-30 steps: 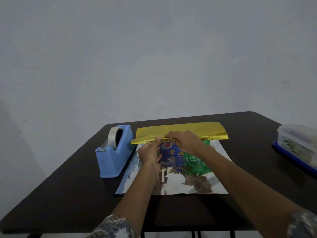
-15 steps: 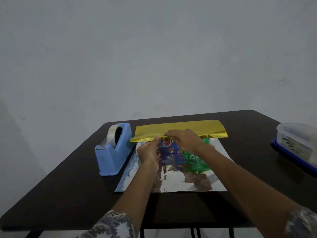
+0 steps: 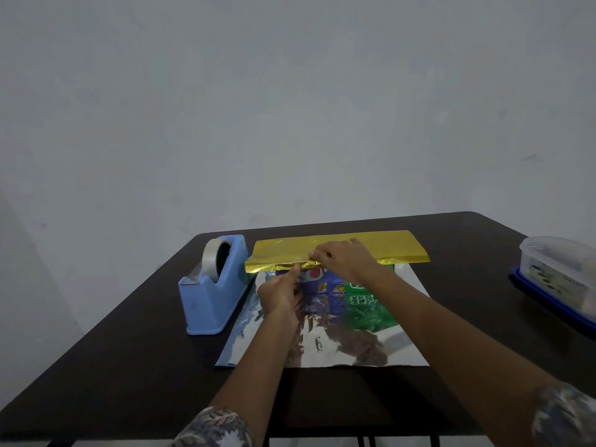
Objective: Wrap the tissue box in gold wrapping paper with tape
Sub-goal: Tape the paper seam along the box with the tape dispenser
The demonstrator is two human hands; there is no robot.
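At the near edge of the folded flap, the right hand (image 3: 345, 261) lies over the gold wrapping paper (image 3: 371, 248), fingers curled down and pinching the crumpled edge. The left hand (image 3: 280, 296) meets it from below, thumb and forefinger closed on the same edge just to the left. Both hands hold paper only. The tissue box (image 3: 324, 282) sits under that flap on the sheet's silver underside; its blue and green near face is uncovered and mirrored in the foil, and its top appears covered by the gold. Risk noted: the foil looks slick and springy, so a slackened pinch would likely let the flap lift off the box before any tape goes on. An uneven pull from the two hands could skew the flap or tear it at the crumpled spot, and the box might slide on the shiny sheet. Fetching tape means freeing one hand, probably the left, since the blue tape dispenser (image 3: 211, 298) with its tape roll (image 3: 211, 258) stands just beside the sheet's left edge; the right hand alone would then have to hold the fold. Surface: a dark table (image 3: 129, 356), with a clear plastic container (image 3: 559, 272) on a blue base well apart at the right. Room: plain pale wall (image 3: 290, 108) behind, dim light.
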